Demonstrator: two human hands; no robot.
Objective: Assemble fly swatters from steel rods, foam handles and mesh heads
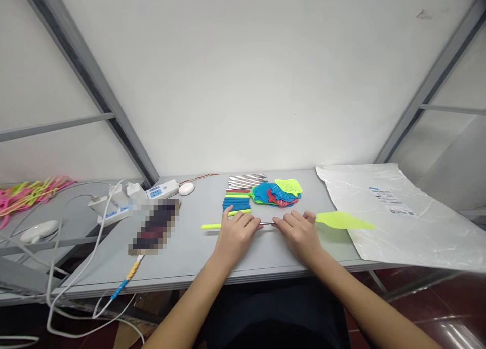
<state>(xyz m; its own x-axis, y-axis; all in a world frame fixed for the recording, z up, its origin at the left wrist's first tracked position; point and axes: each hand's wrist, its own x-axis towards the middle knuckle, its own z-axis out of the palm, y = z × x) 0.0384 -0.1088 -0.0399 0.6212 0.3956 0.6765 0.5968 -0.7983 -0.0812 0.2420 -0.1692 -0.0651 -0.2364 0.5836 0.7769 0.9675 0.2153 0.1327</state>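
Both my hands grip a fly swatter held level just above the grey table. Its yellow-green paddle points right, past my right hand, and its yellow-green handle end sticks out left of my left hand. A short length of metal rod shows between my closed fingers. Behind my hands lie a row of blue handle tubes with a few yellow-green and red ones. A pile of blue, red and yellow-green swatter paddles is right of them. Several metal rods lie farther back.
A large white plastic mailer bag covers the table's right end. On the left are a blurred-out phone with a cable, power strips with chargers, and a white round device. Pink and yellow items lie far left. A white wall stands behind.
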